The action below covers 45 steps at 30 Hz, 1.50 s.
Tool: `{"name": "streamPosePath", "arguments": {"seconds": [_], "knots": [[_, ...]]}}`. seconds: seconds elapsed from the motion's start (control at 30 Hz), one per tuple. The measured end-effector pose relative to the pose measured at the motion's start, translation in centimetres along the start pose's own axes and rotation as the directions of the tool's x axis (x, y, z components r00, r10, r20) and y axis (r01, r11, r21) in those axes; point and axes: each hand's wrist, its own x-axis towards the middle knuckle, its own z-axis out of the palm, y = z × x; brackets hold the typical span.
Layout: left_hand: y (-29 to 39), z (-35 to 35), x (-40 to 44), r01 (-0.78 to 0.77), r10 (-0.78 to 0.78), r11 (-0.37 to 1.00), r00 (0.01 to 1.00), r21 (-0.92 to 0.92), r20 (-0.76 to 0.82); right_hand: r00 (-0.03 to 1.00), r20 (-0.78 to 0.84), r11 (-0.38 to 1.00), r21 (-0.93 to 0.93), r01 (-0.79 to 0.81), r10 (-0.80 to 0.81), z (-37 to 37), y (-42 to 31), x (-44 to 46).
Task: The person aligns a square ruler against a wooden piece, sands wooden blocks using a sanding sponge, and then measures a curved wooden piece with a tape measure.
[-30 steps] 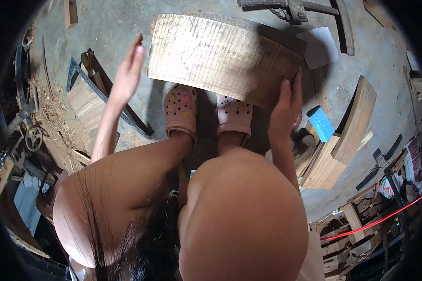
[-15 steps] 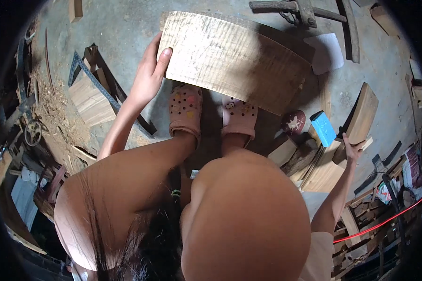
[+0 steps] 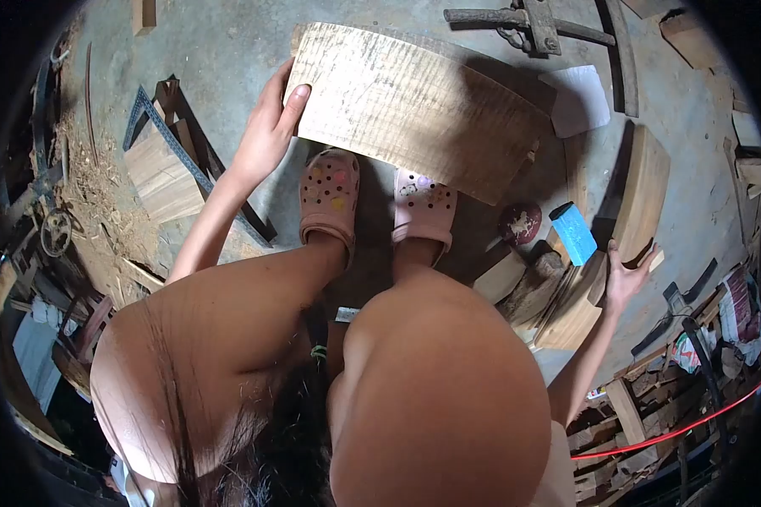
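Note:
My left hand is closed round the left end of a wide, slightly curved wooden board, its thumb on the top face. The board is held above the floor, in front of my feet. At the right, my right hand grips the lower end of a thick wooden block, with its fingers wrapped round the edge. Just left of that hand, a small blue block sits beside several wood pieces. A dark red, worn round object lies near the blue block.
A blue metal square leans over a wood piece at the left, near wood shavings. A white sheet and a wooden clamp-like tool lie beyond the board. Scrap wood and a red cable are at the lower right.
My right hand has shifted slightly left with the wooden block, whose far end has swung up and left. My left hand still holds the board almost unmoved. The whole view has shifted a little.

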Motion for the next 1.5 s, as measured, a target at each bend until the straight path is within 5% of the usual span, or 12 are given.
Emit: {"name": "streamPosePath", "arguments": {"seconds": [0.23,0.33,0.43,0.53,0.63,0.7,0.87,0.97,1.1,1.2,1.3,1.5], "knots": [[-2.3,-3.0,0.8,-0.013,-0.021,0.991,0.967,-0.131,-0.256,0.91,-0.015,0.901,0.129,0.414,-0.415,-6.3,-15.1,-1.9],[-2.9,-6.2,1.1,-0.105,0.037,0.989,0.86,-0.105,-0.51,0.733,0.052,0.704,0.329,0.629,-0.679,-6.8,-20.5,-2.2],[0.0,-8.2,0.8,-0.265,0.171,0.964,0.698,-0.029,-0.695,0.604,0.212,0.64,0.247,0.728,-0.768,-4.5,-25.0,-3.3],[1.0,-8.4,0.9,-0.399,0.464,0.883,0.652,0.249,-0.6,0.542,0.288,0.606,0.222,0.764,-0.789,0.5,-26.2,-5.1],[3.3,-6.2,0.9,-0.566,0.676,0.696,0.723,0.441,-0.139,0.525,0.275,0.587,0.248,0.77,-0.805,2.6,-26.3,-5.6],[4.1,-3.4,0.6,-0.602,0.615,0.671,0.778,0.434,0.127,0.533,0.219,0.577,0.293,0.763,-0.817,2.2,-26.1,-5.8],[4.1,-1.3,-0.1,-0.506,0.526,0.641,0.837,0.577,0.15,0.906,-0.105,0.799,0.436,0.413,-0.411,1.8,-18.1,-2.6],[4.0,-1.2,-0.1,-0.506,0.529,0.66,0.838,0.556,0.134,0.993,0.072,0.991,0.103,0.089,-0.097,2.2,-9.9,-2.2],[4.0,-1.1,0.0,-0.496,0.527,0.667,0.842,0.556,0.118,0.913,0.282,0.901,-0.236,0.363,-0.294,5.9,-2.6,-6.5],[4.0,-1.1,0.0,-0.505,0.533,0.682,0.838,0.529,0.113,0.915,0.27,0.921,-0.165,0.352,-0.301,6.0,-2.7,-6.3],[4.1,-1.0,0.0,-0.499,0.547,0.678,0.833,0.54,0.084,0.934,0.358,0.96,-0.259,0.108,-0.009,4.9,-5.3,-5.3],[4.3,-1.4,0.0,-0.515,0.527,0.715,0.841,0.473,0.121,0.964,-0.131,0.915,0.308,0.261,-0.231,1.2,-12.1,-3.6]]}}
